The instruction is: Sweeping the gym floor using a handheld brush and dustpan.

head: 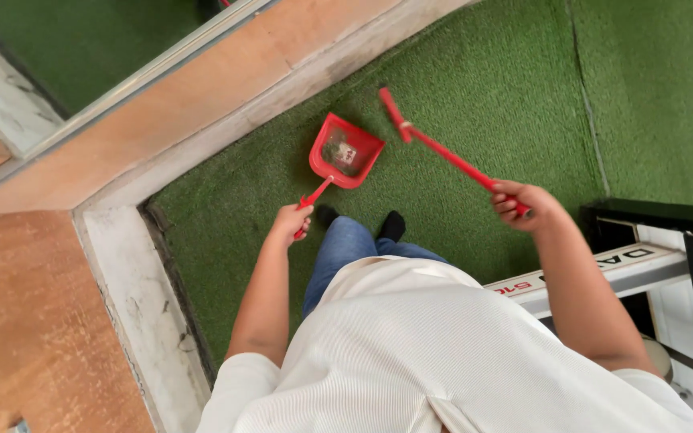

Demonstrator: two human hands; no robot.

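Left hand (291,221) closed round the thin handle of the red dustpan (345,151), pan flat on the green turf (475,72) with scraps inside. Right hand (520,204) grips the red brush (435,144). Both look light, stiff plastic; best held at the handle ends.

dustpan (345,152): red | brush (435,144): red | turf (483,88): green | socks (392,225): seemingly black
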